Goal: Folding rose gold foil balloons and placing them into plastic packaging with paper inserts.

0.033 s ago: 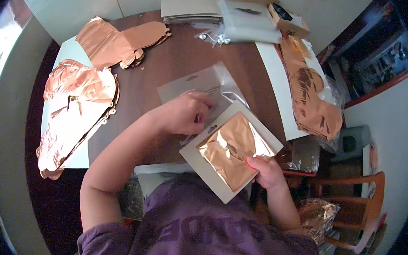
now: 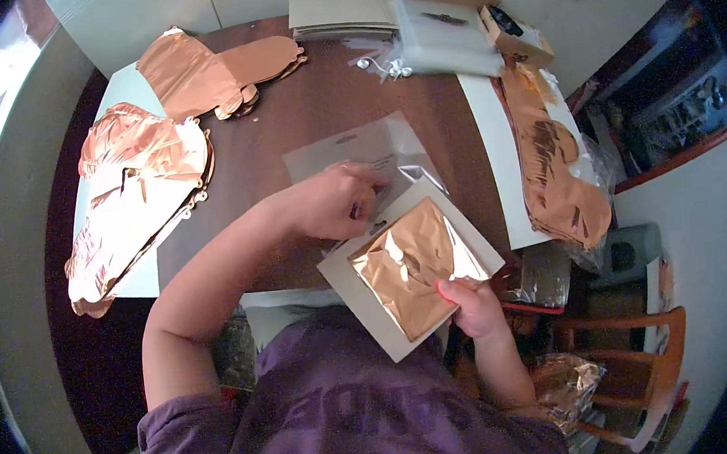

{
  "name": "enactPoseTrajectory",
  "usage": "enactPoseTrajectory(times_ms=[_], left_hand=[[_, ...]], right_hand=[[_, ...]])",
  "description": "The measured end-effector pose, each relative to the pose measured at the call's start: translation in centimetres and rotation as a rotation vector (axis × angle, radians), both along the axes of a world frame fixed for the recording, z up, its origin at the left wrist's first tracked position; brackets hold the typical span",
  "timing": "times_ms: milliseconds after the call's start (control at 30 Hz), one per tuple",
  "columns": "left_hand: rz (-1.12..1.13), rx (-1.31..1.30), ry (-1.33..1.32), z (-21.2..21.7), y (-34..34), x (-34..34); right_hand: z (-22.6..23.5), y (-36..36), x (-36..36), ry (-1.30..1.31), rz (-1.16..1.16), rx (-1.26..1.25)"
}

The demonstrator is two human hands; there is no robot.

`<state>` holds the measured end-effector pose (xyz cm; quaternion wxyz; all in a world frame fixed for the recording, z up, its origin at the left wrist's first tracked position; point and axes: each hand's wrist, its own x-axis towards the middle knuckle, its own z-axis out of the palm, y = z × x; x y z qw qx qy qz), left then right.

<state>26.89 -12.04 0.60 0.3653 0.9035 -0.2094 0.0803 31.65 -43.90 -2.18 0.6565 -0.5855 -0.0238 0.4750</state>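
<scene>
My right hand (image 2: 476,305) grips a white card (image 2: 398,342) by its lower right side, thumb on top. On the card lies a folded copper-coloured foil sheet (image 2: 414,266), creased and shiny, under that thumb. My left hand (image 2: 342,201) is closed, its fingers curled round the near part of a clear plastic bag (image 2: 314,158) with a hang hole at its far edge. The bag's opening meets the card's upper corner, where a white edge (image 2: 415,173) bends up. My left fingertips are partly hidden behind the hand.
Copper foil pieces lie in stacks at far left (image 2: 224,70), left (image 2: 138,169) and right (image 2: 552,159). Behind are stacked cards (image 2: 340,13), clear bags (image 2: 446,38), a cardboard box (image 2: 515,36) and small white items (image 2: 393,69). A wooden chair (image 2: 634,355) stands at lower right.
</scene>
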Motion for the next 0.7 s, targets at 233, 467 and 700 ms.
enactPoseTrajectory(times_ms=[233,467,700], left_hand=[[0.02,0.201,0.217,2.0,-0.6,-0.9],[0.071,0.325,0.01,1.8,-2.4,-1.1],[0.185,0.309,0.018,2.1,-1.5,-1.5]], right_hand=[[0.4,-0.1,-2.6,-0.196,-0.084,-0.177],[-1.5,1.1,-4.8,-0.269,-0.152,-0.123],[-1.0,1.2,-6.8,-0.349,-0.159,-0.147]])
